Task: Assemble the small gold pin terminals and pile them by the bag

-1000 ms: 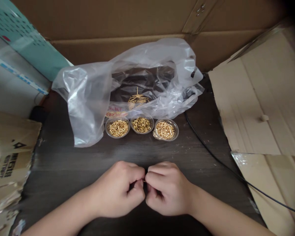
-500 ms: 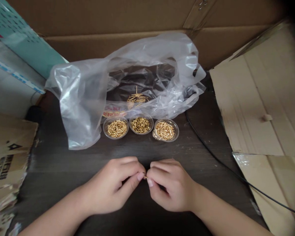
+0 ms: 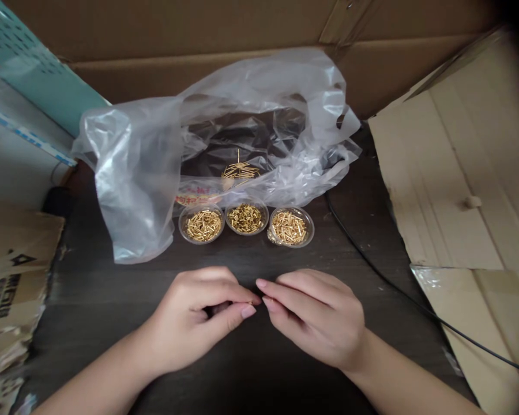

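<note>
My left hand is closed, its thumb and index finger pinching a tiny gold-coloured metal pin that is mostly hidden by the fingertips. Just to the right, my right hand is also pinched, with a small gold glint between thumb and fingers; the rest of that piece is covered. A narrow gap separates the two sets of fingertips. Beyond the hands stand a left clear cup, a middle cup and a right cup, each holding many short gold metal pieces.
Behind the cups an opened clear plastic bag holds a pile of longer gold pins. Cardboard walls rise at the back and right, and a carton stands at left. A black cable crosses the dark tabletop.
My fingertips have come apart from around the small gold pin they both held. The right hand has shifted slightly right, its index finger now straighter.
</note>
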A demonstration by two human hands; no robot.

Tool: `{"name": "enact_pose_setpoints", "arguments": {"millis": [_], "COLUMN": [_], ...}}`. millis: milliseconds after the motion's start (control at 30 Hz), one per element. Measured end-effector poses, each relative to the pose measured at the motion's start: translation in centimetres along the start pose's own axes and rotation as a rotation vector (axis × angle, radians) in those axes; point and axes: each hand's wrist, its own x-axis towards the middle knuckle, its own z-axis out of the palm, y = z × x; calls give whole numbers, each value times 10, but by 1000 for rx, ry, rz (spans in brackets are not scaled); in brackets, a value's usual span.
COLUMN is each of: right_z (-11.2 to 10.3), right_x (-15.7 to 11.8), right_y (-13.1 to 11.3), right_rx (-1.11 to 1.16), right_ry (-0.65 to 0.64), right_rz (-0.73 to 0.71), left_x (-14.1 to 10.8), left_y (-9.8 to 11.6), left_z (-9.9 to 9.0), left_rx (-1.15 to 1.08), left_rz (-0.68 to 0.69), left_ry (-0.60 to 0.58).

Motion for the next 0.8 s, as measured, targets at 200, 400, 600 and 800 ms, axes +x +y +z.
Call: {"name": "enact_pose_setpoints", "arguments": {"millis": [200, 400, 600, 800], "right_z": [5, 8, 11, 11], "right_x": [-2, -1, -3, -4], "right_y": [-1, -2, -2, -3], "right_rx": [-126, -127, -116, -85], "right_ry": [-111, -234, -236, -214], "right_rz": [12, 38, 43, 51], "left_x": [-2, -3, -4, -6], "left_y": [1, 2, 4, 2], "left_z": [2, 4, 6, 7], "left_rx": [54, 77, 140, 149], "left_rz": [-58, -23, 26, 17], "left_ry": [87, 70, 14, -41]}}
